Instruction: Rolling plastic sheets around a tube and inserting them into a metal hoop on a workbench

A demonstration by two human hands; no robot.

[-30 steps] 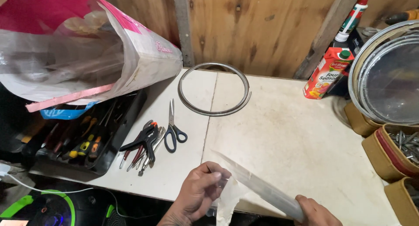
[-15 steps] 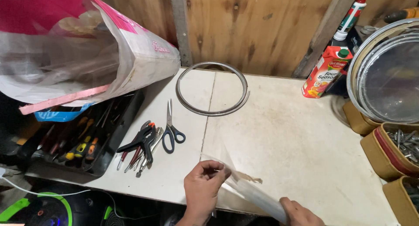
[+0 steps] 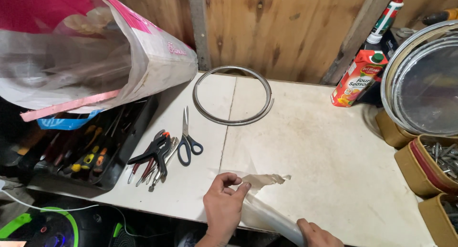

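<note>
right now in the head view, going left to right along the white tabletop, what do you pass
tool tray → pliers → scissors → metal ring → juice carton → round metal trays

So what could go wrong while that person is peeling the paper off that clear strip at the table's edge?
The thin brown backing paper pinched by the left hand already looks ragged, so it might tear off short. The long clear plastic strip, held lower down by the right hand, hangs past the edge of the white worktable and could kink or slip. The blue-handled scissors lie close by with blades bare, so a reaching hand might get nicked.
</note>
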